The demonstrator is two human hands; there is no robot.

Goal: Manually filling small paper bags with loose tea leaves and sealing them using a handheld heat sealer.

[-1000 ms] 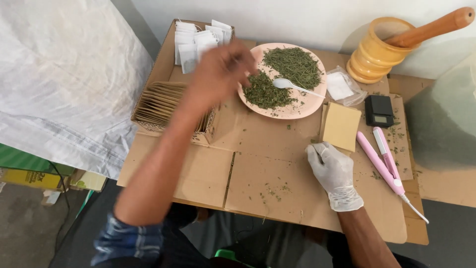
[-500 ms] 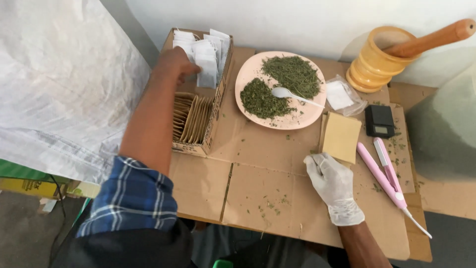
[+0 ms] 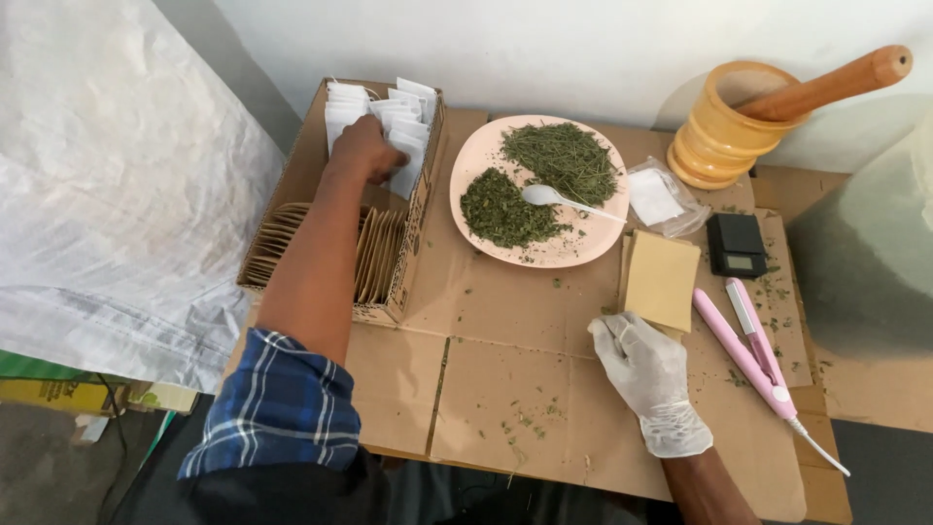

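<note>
My bare left hand (image 3: 364, 146) reaches into the far end of a cardboard box (image 3: 418, 233), its fingers curled around one of the upright white sachets (image 3: 403, 146). Brown envelopes (image 3: 381, 255) fill the near half of the box. My right hand (image 3: 646, 367), in a white glove, rests as a closed fist on the cardboard-covered table (image 3: 505, 321), just below the corner of a tan pouch (image 3: 661, 280). A pink plate (image 3: 573, 248) holds two heaps of dried green herb (image 3: 505, 209) and a white spoon (image 3: 546, 195).
A yellow wooden mortar with pestle (image 3: 724, 131) stands at the back right. A clear bag with a white sachet (image 3: 657, 199), a small black scale (image 3: 736, 243) and a pink corded heat tool (image 3: 750, 350) lie right of the plate. White sacking (image 3: 107, 194) hangs on the left.
My left hand swung from above the plate leftward into the box and now sits on the white sachets. The gloved right hand stayed put by the tan pouch.
</note>
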